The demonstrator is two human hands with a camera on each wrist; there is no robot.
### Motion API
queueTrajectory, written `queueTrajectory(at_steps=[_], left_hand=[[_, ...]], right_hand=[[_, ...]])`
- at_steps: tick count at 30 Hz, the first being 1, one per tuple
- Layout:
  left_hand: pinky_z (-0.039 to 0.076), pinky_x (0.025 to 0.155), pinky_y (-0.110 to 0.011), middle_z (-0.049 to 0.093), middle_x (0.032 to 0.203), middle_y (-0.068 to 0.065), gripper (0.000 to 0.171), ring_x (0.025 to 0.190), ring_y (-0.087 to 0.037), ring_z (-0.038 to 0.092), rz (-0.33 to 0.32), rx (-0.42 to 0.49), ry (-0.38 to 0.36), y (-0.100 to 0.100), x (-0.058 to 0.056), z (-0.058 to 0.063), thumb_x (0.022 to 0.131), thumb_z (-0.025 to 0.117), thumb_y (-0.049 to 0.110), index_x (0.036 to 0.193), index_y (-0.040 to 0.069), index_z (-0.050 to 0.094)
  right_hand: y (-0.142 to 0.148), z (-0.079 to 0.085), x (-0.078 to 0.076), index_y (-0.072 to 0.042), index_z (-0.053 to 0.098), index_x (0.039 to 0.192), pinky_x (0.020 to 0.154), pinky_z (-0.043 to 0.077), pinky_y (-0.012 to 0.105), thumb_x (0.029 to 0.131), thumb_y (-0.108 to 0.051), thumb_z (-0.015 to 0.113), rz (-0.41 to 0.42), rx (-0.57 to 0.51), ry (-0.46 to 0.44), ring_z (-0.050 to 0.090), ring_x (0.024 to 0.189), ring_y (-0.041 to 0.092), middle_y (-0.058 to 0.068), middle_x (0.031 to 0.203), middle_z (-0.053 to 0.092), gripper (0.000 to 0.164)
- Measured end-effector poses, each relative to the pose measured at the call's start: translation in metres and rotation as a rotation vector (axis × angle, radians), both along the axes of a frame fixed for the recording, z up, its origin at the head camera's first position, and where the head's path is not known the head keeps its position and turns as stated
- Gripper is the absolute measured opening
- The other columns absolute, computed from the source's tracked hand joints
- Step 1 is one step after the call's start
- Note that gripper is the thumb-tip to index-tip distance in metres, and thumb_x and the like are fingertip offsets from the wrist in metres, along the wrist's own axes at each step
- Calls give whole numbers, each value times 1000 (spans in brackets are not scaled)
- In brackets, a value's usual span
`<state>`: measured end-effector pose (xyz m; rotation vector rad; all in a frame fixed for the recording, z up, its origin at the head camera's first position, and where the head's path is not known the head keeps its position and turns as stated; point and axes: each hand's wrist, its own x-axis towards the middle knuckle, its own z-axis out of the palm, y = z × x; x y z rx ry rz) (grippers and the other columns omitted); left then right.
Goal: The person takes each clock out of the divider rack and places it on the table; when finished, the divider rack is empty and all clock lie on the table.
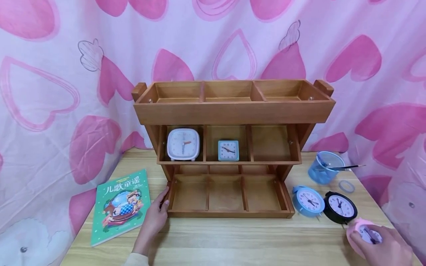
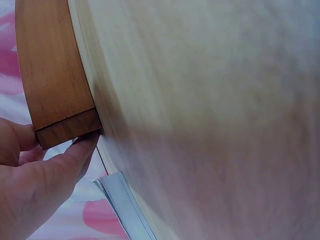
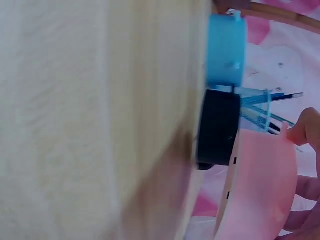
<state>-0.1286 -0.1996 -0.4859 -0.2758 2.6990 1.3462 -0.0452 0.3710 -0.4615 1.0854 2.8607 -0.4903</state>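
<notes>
At four o'clock, gripping pink alarm clock (image 3: 262,182) in half-closed right hand (image 1: 387,245); at seven, pinching wooden rack (image 1: 233,113) low down in narrowed left hand (image 1: 155,218), apparently for steadiness.

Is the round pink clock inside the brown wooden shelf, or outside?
Outside: the right hand holds the pink clock, apart from the shelf.
</notes>
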Motion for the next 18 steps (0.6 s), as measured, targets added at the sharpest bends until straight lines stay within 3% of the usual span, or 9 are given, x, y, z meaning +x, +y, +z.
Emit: queueTrajectory(at_steps=[3,7,18], left_hand=[[30,111,-63,30,158,-23,49,144,-46,28,-4,-4,5,0,0,0,108,37,15,157,17,31],[29,112,-62,30,159,-22,49,145,-45,26,-1,3,4,1,0,0,108,37,14,157,16,31],[29,113,-61,30,159,-21,49,145,-44,27,3,4,12,0,0,-1,108,37,14,156,17,31]], right_hand=[[11,-9,-2,10,57,118,77,52,53,71,-70,74,34,-8,-63,51,92,39,31,107,57,95],[16,-18,-6,8,59,119,75,52,48,70,-69,75,64,-19,-96,54,87,36,31,104,60,93],[15,-25,-9,9,53,126,90,48,63,73,-63,76,111,-44,-133,48,103,48,37,116,52,93]])
